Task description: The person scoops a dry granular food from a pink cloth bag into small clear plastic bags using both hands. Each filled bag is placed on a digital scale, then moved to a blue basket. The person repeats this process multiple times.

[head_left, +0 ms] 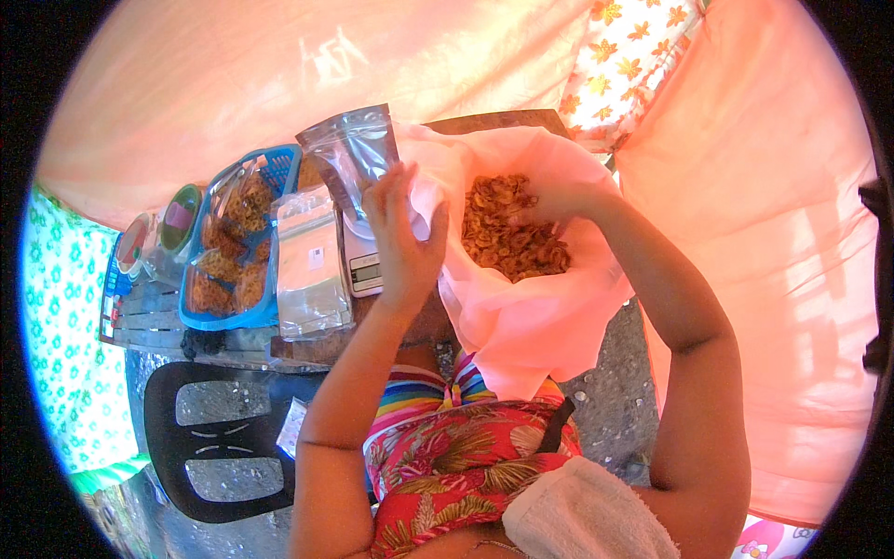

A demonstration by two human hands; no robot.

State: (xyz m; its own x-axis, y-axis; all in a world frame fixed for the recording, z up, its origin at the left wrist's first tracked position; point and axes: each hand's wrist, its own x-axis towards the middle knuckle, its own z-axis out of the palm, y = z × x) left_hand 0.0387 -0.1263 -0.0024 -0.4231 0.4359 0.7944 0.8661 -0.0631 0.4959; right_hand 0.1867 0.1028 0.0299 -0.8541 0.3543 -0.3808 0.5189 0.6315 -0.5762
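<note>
My left hand is by the upright silver, clear-fronted pouch. Its fingers lie against the pouch's lower right side, and the thumb is spread away beside the pink lining. Under the pouch and this hand is a white digital kitchen scale, partly covered. My right hand reaches from the right into a heap of brown, crisp-looking chips. The chips lie in a container draped with a pink sheet. This hand's fingertips are sunk among them, so its grip is hidden.
A stack of flat pouches lies left of the scale. Beyond it, a blue plastic basket holds several filled clear bags. Further left stands a green-rimmed bowl. A black chair is at the lower left. Pink-orange curtains surround the table.
</note>
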